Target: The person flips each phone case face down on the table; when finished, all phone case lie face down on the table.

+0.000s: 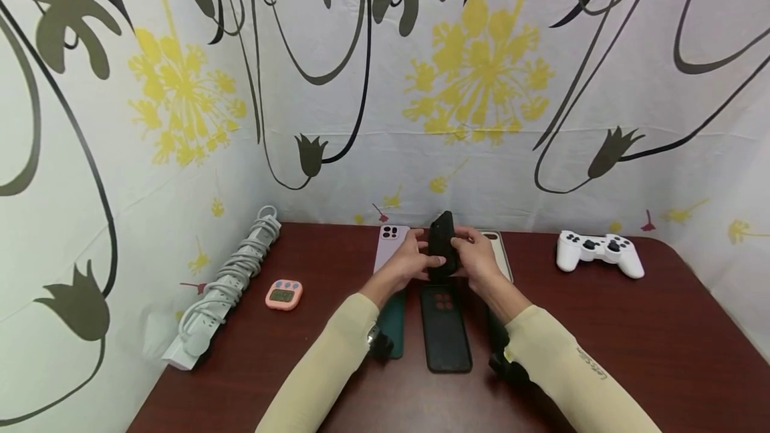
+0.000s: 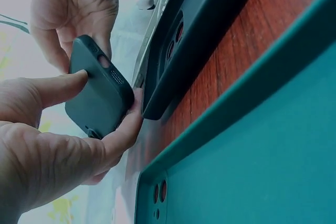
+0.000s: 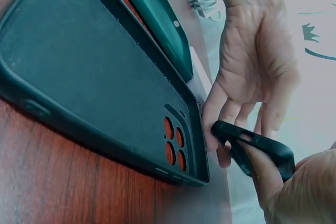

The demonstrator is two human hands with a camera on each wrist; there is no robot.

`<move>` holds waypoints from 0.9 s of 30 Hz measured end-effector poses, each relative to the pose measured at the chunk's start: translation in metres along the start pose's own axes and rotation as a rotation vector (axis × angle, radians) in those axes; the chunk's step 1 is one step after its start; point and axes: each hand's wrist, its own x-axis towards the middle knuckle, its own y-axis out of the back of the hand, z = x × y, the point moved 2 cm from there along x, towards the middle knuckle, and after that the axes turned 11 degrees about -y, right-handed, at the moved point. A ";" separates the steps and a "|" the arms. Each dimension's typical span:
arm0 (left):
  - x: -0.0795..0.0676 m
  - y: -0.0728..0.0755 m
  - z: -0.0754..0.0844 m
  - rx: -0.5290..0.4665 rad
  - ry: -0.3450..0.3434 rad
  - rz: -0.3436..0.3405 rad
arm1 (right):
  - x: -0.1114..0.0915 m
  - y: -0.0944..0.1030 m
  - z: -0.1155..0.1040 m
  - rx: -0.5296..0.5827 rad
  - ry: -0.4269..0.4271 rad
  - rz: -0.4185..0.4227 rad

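Raised above the far part of the table is a black phone case (image 1: 442, 246), tilted on edge, held in both hands. My left hand (image 1: 409, 260) pinches it, with the thumb on its face in the left wrist view and fingers along its edge. On the other side, my right hand (image 1: 478, 260) grips it, its thumb over the rim in the right wrist view. Just below lies another black phone case (image 1: 446, 336) with camera cutouts. A lilac case (image 1: 385, 246) and a teal case (image 1: 394, 323) lie by the left arm; a pale case (image 1: 500, 256) is partly behind the right hand.
A dark case (image 1: 496, 334) lies mostly hidden under the right forearm. On the left are a pink timer (image 1: 284, 295) and a white power strip (image 1: 231, 279) wrapped in its cord. A white game controller (image 1: 598, 252) sits far right. Patterned cloth (image 1: 373, 105) hangs behind the table.
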 end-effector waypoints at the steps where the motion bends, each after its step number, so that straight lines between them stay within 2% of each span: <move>1: 0.000 0.000 0.000 -0.002 -0.002 0.005 | 0.000 0.001 0.000 0.006 -0.001 -0.003; 5: 0.001 0.003 -0.001 0.017 -0.020 0.022 | 0.004 0.003 0.003 0.036 -0.001 0.008; 9: 0.002 0.006 0.000 0.086 -0.044 0.041 | 0.009 0.006 0.007 0.045 -0.001 0.044; 17: 0.004 0.011 0.001 0.318 -0.068 0.064 | 0.020 0.013 0.013 -0.066 0.001 0.066; 23: 0.009 0.010 0.001 0.523 -0.131 0.066 | 0.030 0.014 0.015 -0.159 -0.001 0.060; 27: 0.012 0.008 0.003 0.673 -0.176 0.072 | 0.034 0.013 0.015 -0.261 0.012 0.092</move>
